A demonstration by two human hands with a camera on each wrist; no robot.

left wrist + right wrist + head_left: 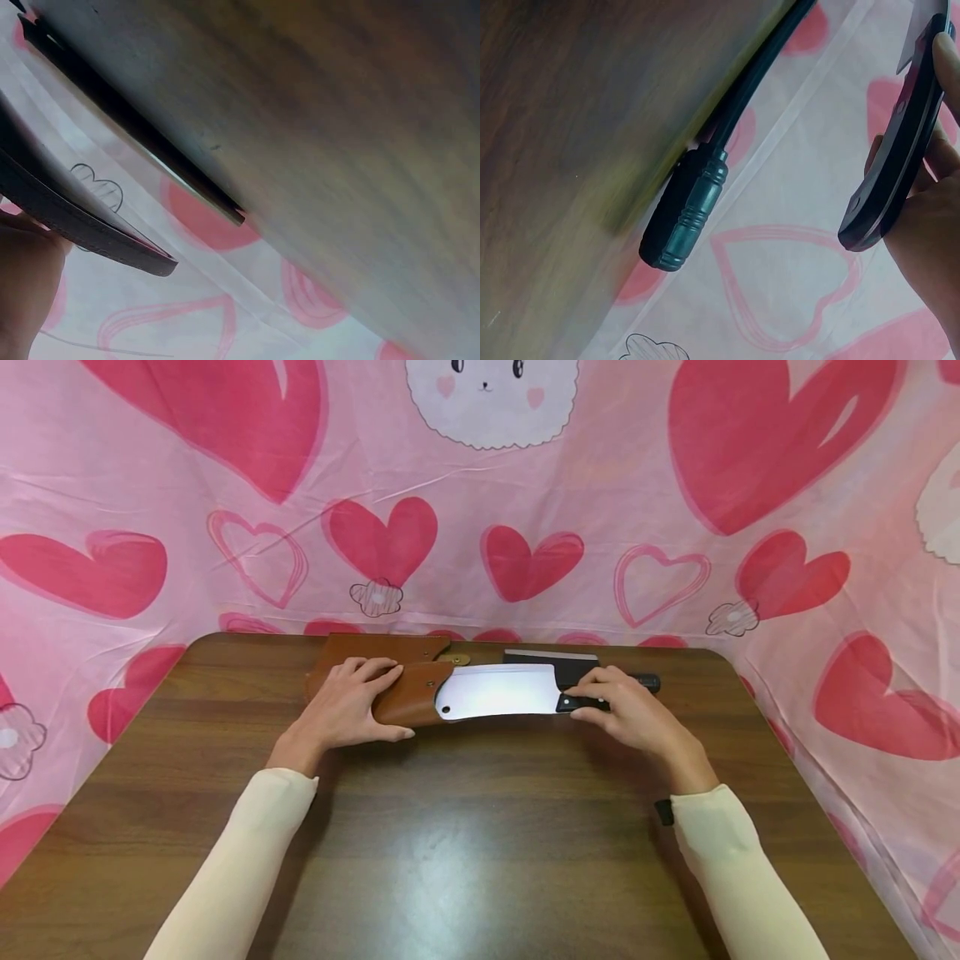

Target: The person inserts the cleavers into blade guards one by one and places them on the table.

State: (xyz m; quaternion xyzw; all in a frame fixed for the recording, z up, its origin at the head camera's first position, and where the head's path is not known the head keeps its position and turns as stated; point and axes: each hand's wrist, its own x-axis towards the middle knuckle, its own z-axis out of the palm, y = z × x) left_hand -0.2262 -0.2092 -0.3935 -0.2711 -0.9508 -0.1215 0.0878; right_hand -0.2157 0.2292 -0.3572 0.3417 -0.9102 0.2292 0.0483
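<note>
In the head view, my left hand (pixel 345 700) grips a brown leather knife sheath (pixel 416 695), thumb along its near side and fingers over the far side. My right hand (pixel 633 710) pinches the black riveted handle of a cleaver (pixel 498 692). Its shiny broad blade reaches left to the sheath's curved mouth, and the small hole near the blade's end still shows. In the right wrist view, the cleaver handle (pixel 896 142) lies against the fingers. The left wrist view catches the sheath's dark edge (pixel 82 221) beside part of the hand.
Behind lies a second brown leather sheath (pixel 386 647) with a brass-snapped strap (pixel 455 658). A black-bladed knife (pixel 573 668) rests at the table's back edge, its ribbed black handle (pixel 686 214) pointing right. Pink heart-patterned cloth (pixel 457 547) hangs behind the wooden table (pixel 450 860).
</note>
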